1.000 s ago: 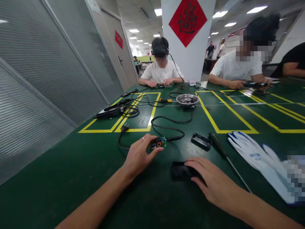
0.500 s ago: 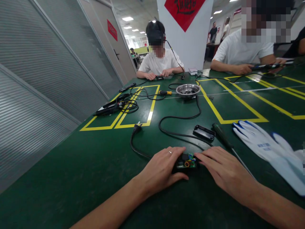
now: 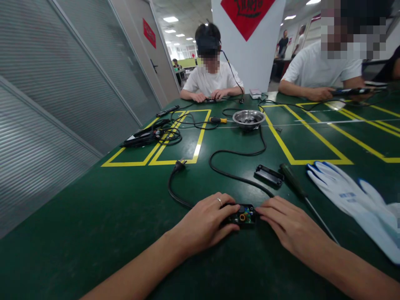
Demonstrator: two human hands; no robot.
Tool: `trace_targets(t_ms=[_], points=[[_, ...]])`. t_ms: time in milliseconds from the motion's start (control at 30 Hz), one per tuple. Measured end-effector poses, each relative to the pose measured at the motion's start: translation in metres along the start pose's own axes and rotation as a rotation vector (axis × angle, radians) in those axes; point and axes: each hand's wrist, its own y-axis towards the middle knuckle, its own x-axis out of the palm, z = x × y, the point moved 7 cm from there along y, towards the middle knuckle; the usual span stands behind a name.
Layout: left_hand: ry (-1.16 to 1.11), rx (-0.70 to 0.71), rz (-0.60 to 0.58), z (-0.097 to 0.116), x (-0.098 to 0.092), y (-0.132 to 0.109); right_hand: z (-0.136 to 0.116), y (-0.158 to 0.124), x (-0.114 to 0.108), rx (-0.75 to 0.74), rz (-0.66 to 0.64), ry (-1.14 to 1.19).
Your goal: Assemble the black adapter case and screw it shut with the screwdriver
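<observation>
Between my hands lies a small black plastic case [image 3: 248,225] with a green circuit board [image 3: 249,216] inside, bearing a copper-coloured coil. My left hand [image 3: 208,218] grips the left part of the case, thumb along the near side and fingers over the top. At the right end, my right hand [image 3: 283,218] has its fingers pinched together where the black cable [image 3: 233,177] runs in; the fingers hide the joint. Just beyond lies the case's black cover [image 3: 268,176], hollow side up. A two-pin plug [image 3: 180,166] on its cord stands off to the left.
A green-handled screwdriver [image 3: 292,179] and white gloves [image 3: 350,200] lie at right. Farther off are a metal bowl [image 3: 249,119] of small parts, a yellow-handled screwdriver [image 3: 218,120] and a cable bundle [image 3: 150,135]. Two people [image 3: 209,79] sit across the green table [image 3: 93,216].
The circuit board sits lower in the case, whose rim now shows around it. My left fingers have shifted onto the board's left part; my right fingers stay at the right end.
</observation>
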Motion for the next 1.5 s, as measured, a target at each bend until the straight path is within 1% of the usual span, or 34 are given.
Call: trace_targets(t_ms=[67,133,200,267,333,433,533,600,700,833,967,1067,1167,1233,1300,1367,1433,1500], points=[[0.054,0.014,0.031,0.006,-0.003,0.001,-0.001,0.001,0.001,-0.005,-0.005,0.006],[0.096,0.058,0.039,0.016,-0.003,0.004,-0.002,0.002,0.0,-0.012,-0.002,0.005],[0.121,0.094,-0.014,0.024,0.004,0.006,-0.004,0.003,-0.003,-0.019,0.013,0.001],[0.141,0.09,-0.083,0.026,0.012,0.007,-0.001,0.006,-0.009,-0.013,0.045,-0.013],[0.154,0.076,-0.112,0.024,0.016,0.007,0.01,0.009,-0.02,0.026,0.104,-0.045],[0.156,0.064,-0.103,0.022,0.013,0.004,0.04,0.014,-0.035,0.128,0.207,-0.127],[0.149,0.038,-0.078,0.02,0.006,0.003,0.065,0.018,-0.035,0.175,0.225,-0.184],[0.14,0.034,-0.071,0.02,0.004,0.003,0.072,0.019,-0.03,0.171,0.208,-0.192],[0.119,0.036,-0.069,0.019,0.003,0.004,0.073,0.017,-0.026,0.173,0.203,-0.18],[0.086,0.03,-0.062,0.018,0.002,0.004,0.069,0.015,-0.027,0.203,0.234,-0.139],[0.035,-0.004,-0.048,0.014,0.001,0.003,0.071,0.015,-0.038,0.247,0.305,-0.077],[-0.029,-0.019,0.043,0.01,-0.006,0.001,0.073,0.011,-0.053,0.303,0.389,-0.023],[-0.129,-0.062,0.192,0.003,-0.017,-0.001,0.067,0.005,-0.066,0.359,0.454,0.036],[-0.227,-0.122,0.269,-0.003,-0.022,-0.002,0.056,0.001,-0.068,0.383,0.463,0.116],[-0.364,-0.204,0.314,-0.006,-0.021,-0.002,0.039,-0.001,-0.061,0.396,0.425,0.273],[-0.581,-0.259,0.328,-0.004,-0.016,-0.001,0.018,-0.001,-0.047,0.387,0.343,0.438],[-0.835,-0.258,0.325,0.003,-0.01,0.001,-0.004,0.0,-0.034,0.353,0.255,0.511],[-0.994,-0.222,0.334,0.01,-0.011,0.001,-0.018,0.001,-0.026,0.306,0.199,0.537]])
